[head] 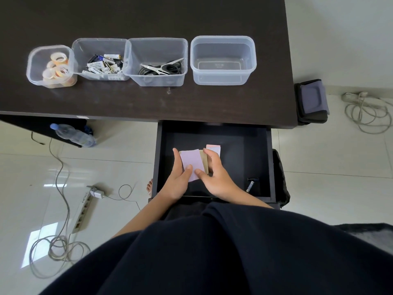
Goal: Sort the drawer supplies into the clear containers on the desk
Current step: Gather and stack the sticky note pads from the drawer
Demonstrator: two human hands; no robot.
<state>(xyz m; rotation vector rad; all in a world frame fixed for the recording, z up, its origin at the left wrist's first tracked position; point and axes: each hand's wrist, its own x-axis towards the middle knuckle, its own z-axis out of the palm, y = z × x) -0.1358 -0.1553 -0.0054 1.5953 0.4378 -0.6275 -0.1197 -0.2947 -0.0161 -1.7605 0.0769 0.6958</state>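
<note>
Both hands in drawer point(244, 145): left hand point(177, 177) grips lilac notes point(191, 161); right hand point(214, 173) grips tan pad point(204, 161) beside them.

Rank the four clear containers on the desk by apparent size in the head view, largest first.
1. Empty container, far right.
2. Scissors container and battery container: too alike to separate.
3. Tape container, plainly smallest.

Dark desk point(148, 103) on glossy white floor tiles point(329, 167).
</note>
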